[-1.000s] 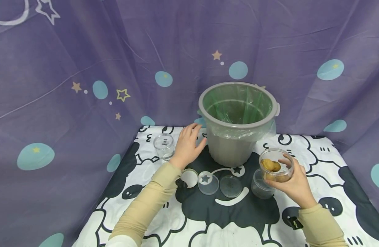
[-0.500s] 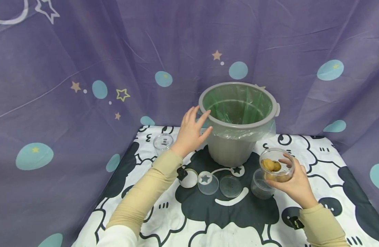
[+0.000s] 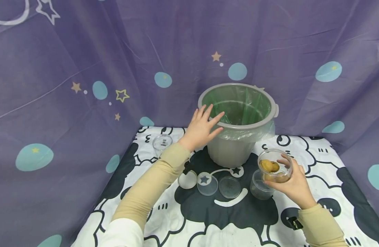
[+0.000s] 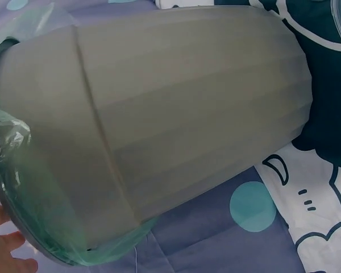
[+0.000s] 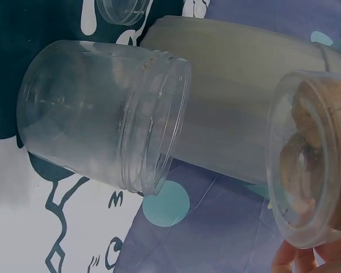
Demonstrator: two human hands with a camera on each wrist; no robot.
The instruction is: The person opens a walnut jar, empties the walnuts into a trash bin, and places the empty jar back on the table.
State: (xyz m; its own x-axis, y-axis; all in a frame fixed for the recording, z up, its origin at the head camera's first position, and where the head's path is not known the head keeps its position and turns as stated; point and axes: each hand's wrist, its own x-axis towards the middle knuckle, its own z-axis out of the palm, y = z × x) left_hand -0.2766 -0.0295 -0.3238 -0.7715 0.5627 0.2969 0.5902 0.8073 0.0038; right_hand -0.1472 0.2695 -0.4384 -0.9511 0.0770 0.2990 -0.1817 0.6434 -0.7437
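Note:
My left hand (image 3: 199, 132), fingers spread and nothing in them, is raised over the left side of the grey bin (image 3: 228, 151). In the left wrist view its fingertips (image 4: 11, 242) appear right beside the bin's rim. A thin green plastic liner (image 3: 255, 104) covers the inside of the bin and folds over the rim. On the right, my right hand (image 3: 296, 185) grips a clear plastic jar (image 3: 283, 155) from its right side. Several round brown cookies (image 3: 266, 166) lie in that jar, which has no lid on. The right wrist view shows the cookies (image 5: 315, 145) through the jar's base.
Beneath the held jar, another clear jar (image 3: 259, 192) stands lidless. A third clear jar (image 3: 162, 141) is at back left, partly behind my left arm. Three round lids lie in front of the bin: a white lid (image 3: 187, 180), a clear lid (image 3: 207, 188) and a darker-looking lid (image 3: 229, 188).
My left hand has risen from beside the back-left jar and moved right, up to the bin's rim. My right hand and its jar of cookies have stayed almost still.

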